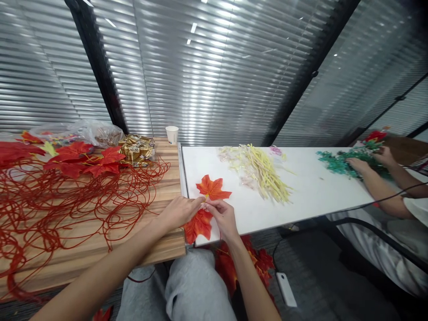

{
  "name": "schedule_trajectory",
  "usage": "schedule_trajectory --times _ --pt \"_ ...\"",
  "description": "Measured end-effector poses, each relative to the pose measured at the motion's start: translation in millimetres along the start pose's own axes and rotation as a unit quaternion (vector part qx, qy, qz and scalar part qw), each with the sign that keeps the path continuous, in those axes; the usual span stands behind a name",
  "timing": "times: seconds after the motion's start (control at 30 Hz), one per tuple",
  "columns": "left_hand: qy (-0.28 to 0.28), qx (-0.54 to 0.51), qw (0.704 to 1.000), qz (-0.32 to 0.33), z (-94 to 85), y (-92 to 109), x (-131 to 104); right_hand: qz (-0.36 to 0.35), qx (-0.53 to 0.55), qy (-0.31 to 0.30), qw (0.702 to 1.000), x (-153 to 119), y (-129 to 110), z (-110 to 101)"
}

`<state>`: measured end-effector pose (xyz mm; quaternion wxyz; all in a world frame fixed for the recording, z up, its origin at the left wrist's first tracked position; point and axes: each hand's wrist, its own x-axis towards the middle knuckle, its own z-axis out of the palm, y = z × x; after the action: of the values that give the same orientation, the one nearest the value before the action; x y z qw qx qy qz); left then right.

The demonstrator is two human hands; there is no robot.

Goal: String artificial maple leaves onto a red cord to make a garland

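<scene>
My left hand (180, 210) and my right hand (223, 215) meet near the front left edge of the white table (234, 218). Both have their fingers pinched together around the short yellow stem between two red-orange fabric leaves. The upper leaf (214, 188) lies just beyond my fingertips. The lower leaf (199, 226) hangs beneath them at the table edge, partly covered by my left hand. A thin red cord drops beside my right wrist. My fingertips hide the exact place where leaves and cord meet.
Tangled red cord (123, 196) and red leaves (80, 158) cover the wooden table at left, near gold packets (137, 150) and a paper cup (171, 134). Yellow strips (264, 174) lie on the white table. Another person's hands (359, 166) touch green foliage (337, 162). More leaves (229, 267) hang below.
</scene>
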<state>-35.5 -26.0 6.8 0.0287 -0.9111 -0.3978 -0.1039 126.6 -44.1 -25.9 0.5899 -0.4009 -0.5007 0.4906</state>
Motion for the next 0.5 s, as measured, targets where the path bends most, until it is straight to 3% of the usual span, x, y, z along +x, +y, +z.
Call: schedule_trajectory --times 0.2,0.5 --pt "-0.011 -0.033 0.999 -0.003 -2.5 4.2 0.8 0.009 -0.004 0.007 1.000 0.1 -1.7 1.0" --pt "0.017 -0.232 0.972 -0.041 -6.2 3.4 1.2 0.003 -0.029 -0.003 1.000 0.9 1.5 -0.6"
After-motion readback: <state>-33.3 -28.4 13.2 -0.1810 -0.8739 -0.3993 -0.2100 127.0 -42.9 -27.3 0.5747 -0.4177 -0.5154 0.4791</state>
